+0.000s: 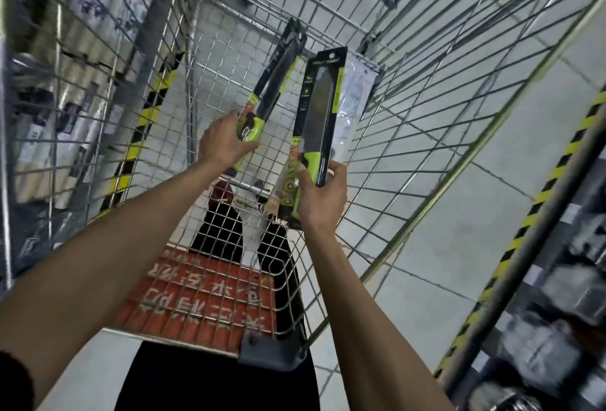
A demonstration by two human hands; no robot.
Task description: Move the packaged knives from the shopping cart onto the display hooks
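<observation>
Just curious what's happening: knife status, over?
Left hand grips first packaged knife. Right hand grips second packaged knife. Both over the cart. Hooks out of view.

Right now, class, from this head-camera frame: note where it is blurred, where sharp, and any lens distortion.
Head view: shelving at the left edge is blurred; the packaged knife in the right hand is sharpest; shopping cart wires bow from wide-angle distortion; light is even, no harsh glare.

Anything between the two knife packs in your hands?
No: head view shows only bare cart mesh between the left pack and right pack.
</observation>
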